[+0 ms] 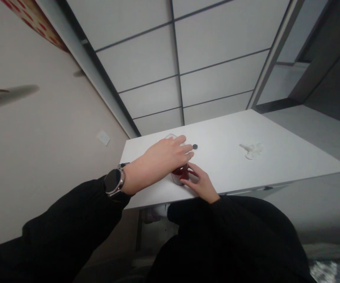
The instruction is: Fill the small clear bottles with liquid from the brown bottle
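Note:
A clear container with a dark red part (182, 171) stands near the front edge of the white table (226, 161). My right hand (202, 184) grips its side between thumb and fingers. Above it reaches my left hand (170, 153), wearing a watch on the wrist, with its fingers curled downward. The back of that hand hides the container's top and whatever the fingers grip. Beyond the left knuckles shows the rim of a clear object (170, 136), mostly hidden. A small dark round cap (195, 146) lies just past the left fingertips.
A crumpled white tissue (252, 150) lies on the table's right half. White sliding panels (217, 67) rise behind the table. On the left is a wall with a socket (103, 138). My legs are under the table's front edge.

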Action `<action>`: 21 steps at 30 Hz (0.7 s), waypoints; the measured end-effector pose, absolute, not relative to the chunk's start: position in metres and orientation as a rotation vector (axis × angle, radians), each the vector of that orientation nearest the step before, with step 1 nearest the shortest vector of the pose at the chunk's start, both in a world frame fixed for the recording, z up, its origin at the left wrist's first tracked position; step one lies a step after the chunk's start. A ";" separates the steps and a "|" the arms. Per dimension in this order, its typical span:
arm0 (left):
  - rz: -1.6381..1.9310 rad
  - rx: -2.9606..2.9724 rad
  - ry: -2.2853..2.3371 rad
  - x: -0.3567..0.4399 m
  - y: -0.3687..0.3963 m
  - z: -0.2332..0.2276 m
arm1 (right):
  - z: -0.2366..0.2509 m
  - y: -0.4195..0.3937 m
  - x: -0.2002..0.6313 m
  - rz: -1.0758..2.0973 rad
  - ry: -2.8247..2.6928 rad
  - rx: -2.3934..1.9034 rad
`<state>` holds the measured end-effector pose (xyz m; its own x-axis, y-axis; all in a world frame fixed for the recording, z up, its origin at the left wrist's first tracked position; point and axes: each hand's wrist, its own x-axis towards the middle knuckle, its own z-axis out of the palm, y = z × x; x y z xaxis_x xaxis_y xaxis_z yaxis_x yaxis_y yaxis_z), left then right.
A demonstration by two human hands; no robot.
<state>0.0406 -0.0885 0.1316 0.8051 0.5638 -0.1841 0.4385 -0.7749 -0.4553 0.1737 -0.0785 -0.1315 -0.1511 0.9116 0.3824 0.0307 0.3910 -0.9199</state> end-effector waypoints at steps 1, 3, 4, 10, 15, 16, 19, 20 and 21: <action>0.443 -2.599 -0.756 0.041 -0.088 0.132 | -0.131 -0.079 0.174 0.975 -1.517 -0.877; 0.439 -2.603 -0.759 0.039 -0.088 0.132 | -0.131 -0.079 0.173 0.975 -1.511 -0.868; 0.431 -2.604 -0.760 0.037 -0.087 0.133 | -0.131 -0.079 0.173 0.977 -1.508 -0.859; 0.330 -2.643 -0.842 0.002 -0.076 0.123 | -0.129 -0.078 0.173 0.989 -1.525 -0.815; 0.066 -2.755 -1.015 -0.036 -0.067 0.104 | -0.126 -0.079 0.176 0.879 -1.652 -0.900; -0.050 -2.773 -1.028 -0.044 -0.066 0.100 | -0.125 -0.079 0.176 0.860 -1.675 -0.924; -0.427 -2.701 -1.142 -0.066 -0.063 0.086 | -0.122 -0.079 0.170 0.858 -1.717 -0.974; -0.521 -2.657 -1.212 -0.072 -0.061 0.080 | -0.121 -0.078 0.167 0.868 -1.717 -0.994; -0.606 -2.619 -1.291 -0.078 -0.059 0.075 | -0.120 -0.078 0.165 0.879 -1.711 -1.014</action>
